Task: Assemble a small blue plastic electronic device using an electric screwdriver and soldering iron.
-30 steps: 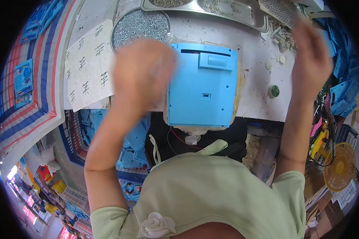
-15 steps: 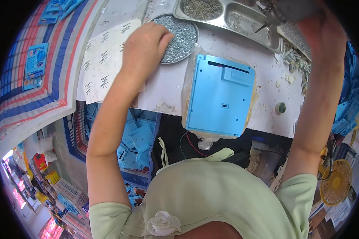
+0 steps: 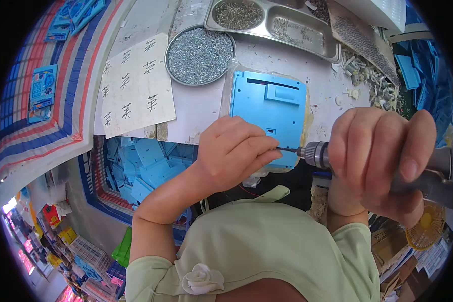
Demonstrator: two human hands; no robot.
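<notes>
A light blue plastic housing lies in front of me on a pad wrapped in clear plastic. Over its lower part my left hand is closed, thumb and fingertips pinched together. What they pinch is too small to make out. My right hand is wrapped around a grey power screwdriver, held nearly level from the right. Its thin dark bit reaches the left fingertips, just above the housing. Beyond my left hand stands a round metal dish full of small silvery screws.
A steel compartment tray with small screws stands at the back. Right of it lie loose metal and white parts. A paper sheet is at left. Blue parts fill a bin below the table edge; more are piled at far right.
My left hand has come from the screw dish down to the housing. My right hand has brought the power screwdriver from the upper right down to the left fingertips.
</notes>
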